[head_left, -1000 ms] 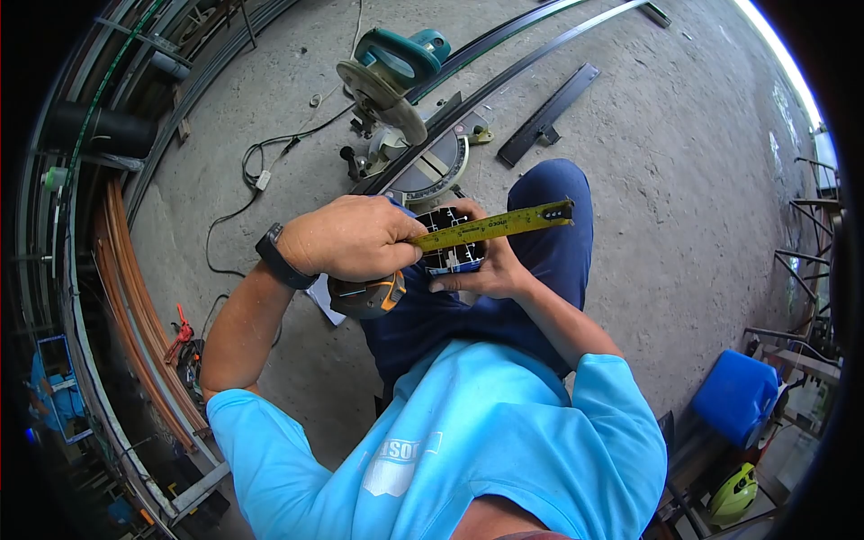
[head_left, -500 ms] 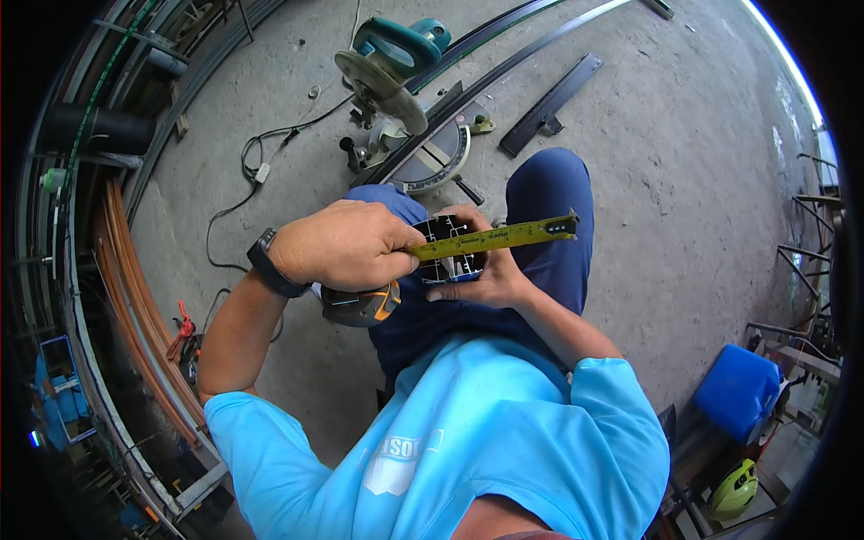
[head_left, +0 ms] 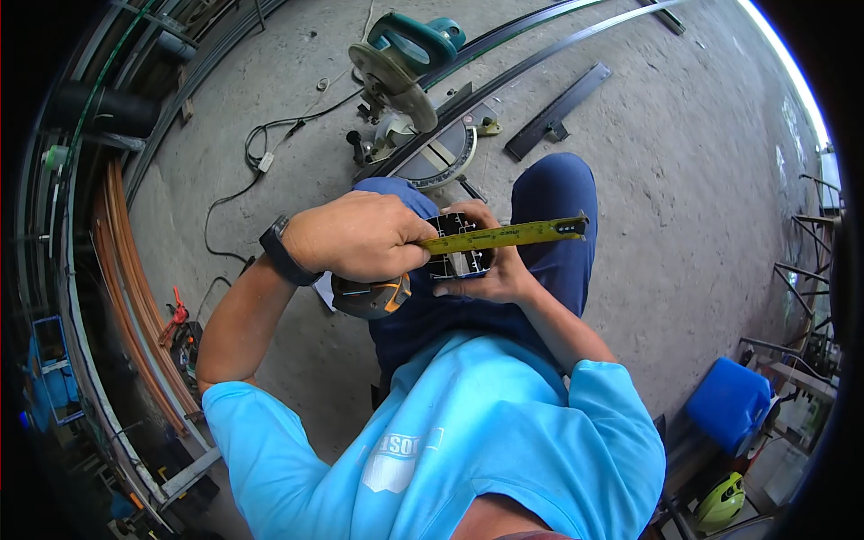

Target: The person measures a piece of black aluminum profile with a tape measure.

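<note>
My left hand [head_left: 360,236], with a dark watch on the wrist, pinches the yellow blade of a tape measure [head_left: 513,234]. The dark and orange tape case [head_left: 364,299] shows just below that hand. Above my thighs, my right hand [head_left: 506,274] is wrapped round a short piece of black and silver hollow profile [head_left: 461,263], its webbed end facing up. The extended blade lies across this end, and its hooked tip reaches out to the right, past my right hand.
A green miter saw [head_left: 396,85] stands on the concrete floor ahead, with a long dark profile [head_left: 504,85] across its base. A short dark bar [head_left: 558,110] lies to its right. Stacked lengths [head_left: 135,288] line the left; a blue container [head_left: 729,405] stands lower right.
Both hands, the tape and the profile appear slightly further right in the view, as the surroundings have also shifted. The holds on the tape and the profile are the same.
</note>
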{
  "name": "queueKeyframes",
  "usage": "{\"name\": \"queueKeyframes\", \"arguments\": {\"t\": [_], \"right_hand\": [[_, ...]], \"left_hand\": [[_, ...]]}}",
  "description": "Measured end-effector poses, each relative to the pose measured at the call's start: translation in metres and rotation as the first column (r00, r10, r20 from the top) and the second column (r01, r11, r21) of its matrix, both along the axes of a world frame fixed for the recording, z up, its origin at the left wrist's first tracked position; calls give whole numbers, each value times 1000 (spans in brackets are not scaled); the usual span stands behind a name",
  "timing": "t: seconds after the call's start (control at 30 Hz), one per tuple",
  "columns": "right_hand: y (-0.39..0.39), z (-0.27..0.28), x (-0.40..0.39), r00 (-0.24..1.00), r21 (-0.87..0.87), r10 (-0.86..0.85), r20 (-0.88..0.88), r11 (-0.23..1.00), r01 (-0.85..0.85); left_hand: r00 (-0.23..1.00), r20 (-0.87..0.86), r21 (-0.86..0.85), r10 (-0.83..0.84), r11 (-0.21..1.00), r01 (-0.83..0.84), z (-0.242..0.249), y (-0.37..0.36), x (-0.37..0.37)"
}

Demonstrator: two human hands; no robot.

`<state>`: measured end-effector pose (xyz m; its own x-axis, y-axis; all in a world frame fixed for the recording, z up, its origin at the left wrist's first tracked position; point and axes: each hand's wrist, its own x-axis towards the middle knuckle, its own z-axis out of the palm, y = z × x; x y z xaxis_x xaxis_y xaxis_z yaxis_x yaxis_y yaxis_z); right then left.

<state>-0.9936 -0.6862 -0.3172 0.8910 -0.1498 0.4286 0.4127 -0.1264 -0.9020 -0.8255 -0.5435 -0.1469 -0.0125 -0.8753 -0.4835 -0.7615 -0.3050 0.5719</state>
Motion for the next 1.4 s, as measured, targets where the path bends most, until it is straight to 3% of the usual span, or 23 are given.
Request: {"name": "queueKeyframes", "arguments": {"t": [0.1, 0.5, 0.6, 1.1, 1.4], "right_hand": [[0, -2, 2, 999, 16, -1, 49, 1000, 0], [0, -11, -2, 996, 76, 25, -85, 997, -19], [0, -11, 0, 998, 82, 12, -56, 997, -7], [-2, -18, -1, 999, 41, 22, -37, 999, -20], [-1, -9, -2, 997, 105, 37, -62, 994, -30]], "left_hand": [[1000, 1, 0, 10, 1000, -10, -2, 1, 0], [999, 34, 34, 12, 999, -13, 0, 2, -1], [1000, 19, -21, -1, 1000, 2, -5, 5, 1], [1000, 27, 9, -9, 1000, 9, -8, 2, 1], [1000, -5, 34, 20, 999, -20, -3, 2, -2]]}}
